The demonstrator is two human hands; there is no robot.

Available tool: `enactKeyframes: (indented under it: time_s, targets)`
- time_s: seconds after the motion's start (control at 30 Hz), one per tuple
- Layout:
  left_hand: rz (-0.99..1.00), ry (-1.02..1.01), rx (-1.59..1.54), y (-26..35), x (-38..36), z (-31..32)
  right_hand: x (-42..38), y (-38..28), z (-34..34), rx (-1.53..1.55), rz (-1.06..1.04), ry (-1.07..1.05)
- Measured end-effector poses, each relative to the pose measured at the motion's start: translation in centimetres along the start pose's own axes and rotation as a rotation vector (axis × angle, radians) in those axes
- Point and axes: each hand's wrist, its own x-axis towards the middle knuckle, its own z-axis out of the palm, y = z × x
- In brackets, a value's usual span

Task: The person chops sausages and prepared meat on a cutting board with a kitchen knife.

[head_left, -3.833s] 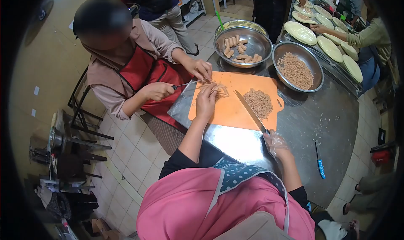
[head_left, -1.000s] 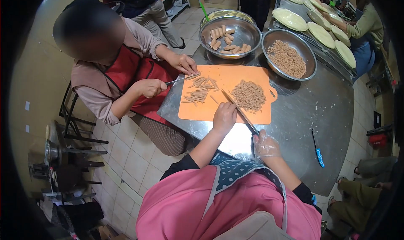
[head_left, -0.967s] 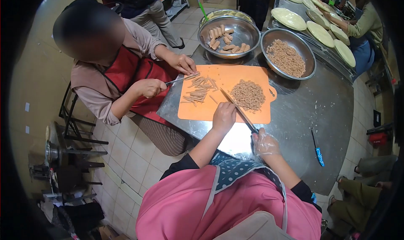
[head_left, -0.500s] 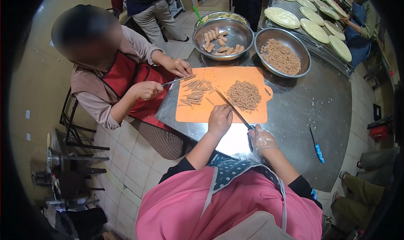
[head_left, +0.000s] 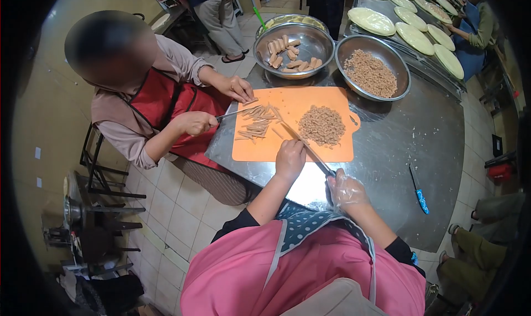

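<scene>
My right hand (head_left: 349,190), in a clear plastic glove, is closed around the handle of a kitchen knife (head_left: 310,148). The blade slants forward and left over the orange cutting board (head_left: 332,96). My left hand (head_left: 290,159) has its fingers curled at the board's front edge, close against the blade; whatever lies under the fingertips is hidden. Right of the blade sits a pile of finely diced sausage (head_left: 322,125). Thin sausage strips (head_left: 255,129) lie on the left half of the board, and a lone strip (head_left: 277,133) rests near the blade.
Across the left corner, a co-worker's hands (head_left: 199,123) hold another knife and a sausage piece. Behind the board stand a metal bowl of sausage pieces (head_left: 266,38) and a metal bowl of diced sausage (head_left: 402,88). A blue-handled knife (head_left: 422,201) lies right. Oval plates (head_left: 414,38) fill the back table.
My knife's tip has slid forward and left among the strips. The co-worker's knife has moved slightly toward me. A person in the background has shifted right.
</scene>
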Motion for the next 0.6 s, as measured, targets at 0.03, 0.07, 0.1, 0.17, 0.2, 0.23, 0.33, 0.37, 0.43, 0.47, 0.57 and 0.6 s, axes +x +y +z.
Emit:
enactKeyframes:
  time_s: [0.03, 0.07, 0.1, 0.17, 0.2, 0.23, 0.33, 0.37, 0.43, 0.47, 0.57, 0.6]
  targets:
    - [-0.010, -0.015, 0.017, 0.0, 0.0, 0.0, -0.7, -0.2, -0.1, -0.014, 0.022, -0.027]
    - [-0.021, -0.030, 0.032, 0.1, -0.1, 0.0, -1.0, -0.2, -0.1, -0.029, 0.046, -0.053]
    - [-0.023, -0.033, 0.029, 0.2, -0.1, 0.0, -0.7, 0.1, 0.3, -0.030, 0.049, -0.055]
    - [-0.016, 0.010, 0.001, 0.4, 0.1, 0.0, 0.6, 1.0, 1.4, -0.047, 0.034, -0.023]
    - [-0.015, 0.014, 0.000, 0.4, 0.2, 0.1, 0.9, 1.0, 1.1, -0.050, 0.032, -0.019]
    - [-0.016, 0.028, -0.005, 0.4, 0.1, 0.1, 1.3, 0.8, 0.7, -0.009, 0.012, -0.023]
    - [-0.015, 0.035, -0.002, 0.4, 0.0, -0.1, 0.2, 0.0, 0.0, 0.004, 0.002, -0.032]
    - [-0.018, 0.023, 0.002, 0.4, -0.1, -0.2, -0.3, -0.3, -0.2, -0.025, 0.017, -0.045]
    - [-0.024, 0.010, 0.006, 0.4, -0.1, -0.3, -0.4, 0.1, 0.1, -0.030, 0.026, -0.061]
    - [-0.025, -0.004, 0.009, 0.5, -0.1, -0.3, -0.5, 0.3, 0.3, -0.033, 0.037, -0.073]
    - [-0.013, 0.023, -0.009, 0.3, 0.0, -0.1, 0.6, 0.2, 0.5, -0.016, 0.037, -0.062]
    - [-0.011, 0.023, -0.007, 0.3, 0.0, -0.1, 1.0, 0.2, 0.4, -0.015, 0.035, -0.060]
